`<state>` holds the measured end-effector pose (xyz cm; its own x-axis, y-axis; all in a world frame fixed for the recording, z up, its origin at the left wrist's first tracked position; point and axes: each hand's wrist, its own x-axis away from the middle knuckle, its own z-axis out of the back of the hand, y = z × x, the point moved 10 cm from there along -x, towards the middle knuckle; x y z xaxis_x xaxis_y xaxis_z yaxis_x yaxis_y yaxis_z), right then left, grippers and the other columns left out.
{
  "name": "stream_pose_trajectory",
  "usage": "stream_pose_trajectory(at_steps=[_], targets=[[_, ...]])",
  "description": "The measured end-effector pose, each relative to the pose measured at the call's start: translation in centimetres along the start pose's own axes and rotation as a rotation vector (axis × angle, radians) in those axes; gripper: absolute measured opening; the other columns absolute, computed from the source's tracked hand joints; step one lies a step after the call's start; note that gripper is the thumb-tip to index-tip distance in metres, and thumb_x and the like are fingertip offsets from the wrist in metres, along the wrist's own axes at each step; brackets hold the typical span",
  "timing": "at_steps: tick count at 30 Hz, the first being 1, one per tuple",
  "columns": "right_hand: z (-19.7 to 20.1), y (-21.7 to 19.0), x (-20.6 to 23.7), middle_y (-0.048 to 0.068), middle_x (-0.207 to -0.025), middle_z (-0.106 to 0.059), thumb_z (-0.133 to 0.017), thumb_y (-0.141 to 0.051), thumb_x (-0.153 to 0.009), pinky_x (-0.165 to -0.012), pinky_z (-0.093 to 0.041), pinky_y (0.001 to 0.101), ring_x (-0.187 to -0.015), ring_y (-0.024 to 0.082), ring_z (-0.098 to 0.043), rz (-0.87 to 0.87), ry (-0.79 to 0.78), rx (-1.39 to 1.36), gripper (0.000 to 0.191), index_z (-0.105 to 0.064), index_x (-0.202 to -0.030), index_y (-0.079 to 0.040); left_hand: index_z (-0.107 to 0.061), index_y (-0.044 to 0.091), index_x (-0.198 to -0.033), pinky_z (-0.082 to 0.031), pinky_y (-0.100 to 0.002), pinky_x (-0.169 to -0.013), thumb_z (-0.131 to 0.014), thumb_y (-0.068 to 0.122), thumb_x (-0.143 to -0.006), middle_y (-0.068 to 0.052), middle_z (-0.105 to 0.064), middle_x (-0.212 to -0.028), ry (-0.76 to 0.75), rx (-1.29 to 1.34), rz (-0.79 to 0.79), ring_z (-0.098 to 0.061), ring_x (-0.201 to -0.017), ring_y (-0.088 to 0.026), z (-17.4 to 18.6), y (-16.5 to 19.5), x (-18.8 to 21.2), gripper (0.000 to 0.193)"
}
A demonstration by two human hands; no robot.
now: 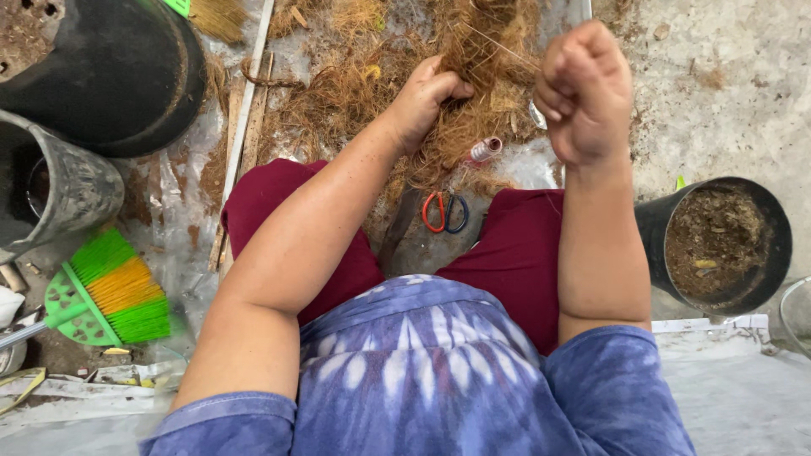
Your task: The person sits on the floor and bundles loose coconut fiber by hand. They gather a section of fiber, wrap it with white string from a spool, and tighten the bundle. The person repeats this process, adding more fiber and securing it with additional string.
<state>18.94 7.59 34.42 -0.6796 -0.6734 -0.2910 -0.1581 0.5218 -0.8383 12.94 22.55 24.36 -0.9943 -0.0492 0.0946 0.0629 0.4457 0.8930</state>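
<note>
My left hand (428, 95) is closed on a bundle of brown coconut fibre (473, 93) that lies on the plastic sheet in front of my knees. My right hand (585, 89) is raised in a fist above and to the right of the bundle, pinching a thin strand (498, 46) that runs taut back to the fibre. A small spool of thread (485, 149) lies just below the bundle. Scissors with red and blue handles (444, 212) rest between my knees.
A black pot filled with soil (720, 245) stands at the right. Large black pots (118, 76) and a grey bucket (72, 190) stand at the left, with a green and orange hand broom (110, 291) below them. Wooden slats (245, 118) lie left of the fibre.
</note>
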Motion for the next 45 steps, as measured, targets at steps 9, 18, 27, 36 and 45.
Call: stream_pose_trajectory(at_steps=[9,18,27,36,45], targets=[[-2.6,2.8,0.7,0.001,-0.092,-0.067,-0.088,-0.019,-0.091,-0.065,-0.045,0.0224,-0.073,0.007,-0.059,-0.358,-0.243,0.042,0.066,-0.059,-0.145,0.006,-0.06,0.003,-0.126,-0.057,-0.034,-0.085,-0.06,0.016,-0.073,-0.008,-0.068,-0.101,-0.271,-0.096,0.192,-0.065,-0.091,-0.017,-3.3,-1.9,1.6,0.054],[-4.3,2.2,1.0,0.009,-0.124,-0.068,-0.084,-0.007,-0.094,-0.099,-0.057,0.0295,-0.113,0.015,-0.069,-0.146,-0.5,0.102,0.045,-0.063,-0.133,0.0,-0.063,-0.003,-0.12,-0.06,-0.045,-0.09,-0.06,0.019,-0.075,-0.02,-0.074,-0.108,-0.656,0.127,0.349,-0.072,-0.094,-0.031,-7.6,-1.0,4.9,0.051],[-0.7,1.0,0.5,0.004,-0.113,-0.071,-0.087,-0.012,-0.096,-0.093,-0.057,0.0295,-0.104,0.012,-0.068,-0.087,-0.1,0.412,0.033,-0.064,-0.117,-0.001,-0.042,0.008,-0.15,-0.054,-0.042,-0.108,-0.046,0.038,-0.088,-0.018,-0.061,-0.137,-0.312,-0.287,0.026,-0.063,-0.126,-0.026,-5.2,1.3,2.0,0.069],[-1.5,1.6,-0.9,0.003,-0.118,-0.069,-0.082,-0.019,-0.096,-0.091,-0.056,0.0256,-0.101,0.01,-0.066,0.035,0.067,0.479,0.056,-0.054,-0.138,0.006,-0.054,0.004,-0.137,-0.059,-0.04,-0.098,-0.063,0.04,-0.102,-0.013,-0.069,-0.117,-0.018,-0.35,-0.178,-0.067,-0.11,-0.022,-2.7,0.0,0.6,0.051],[4.5,-0.3,-0.8,0.007,-0.091,-0.068,-0.052,-0.019,-0.116,-0.065,-0.055,0.0263,-0.077,0.016,-0.068,0.041,0.212,0.246,0.022,-0.063,-0.102,-0.006,-0.055,0.005,-0.134,-0.059,-0.036,-0.095,-0.061,0.037,-0.107,-0.008,-0.068,-0.113,0.082,-0.26,-0.289,-0.067,-0.104,-0.018,-0.1,2.0,0.3,0.042]])
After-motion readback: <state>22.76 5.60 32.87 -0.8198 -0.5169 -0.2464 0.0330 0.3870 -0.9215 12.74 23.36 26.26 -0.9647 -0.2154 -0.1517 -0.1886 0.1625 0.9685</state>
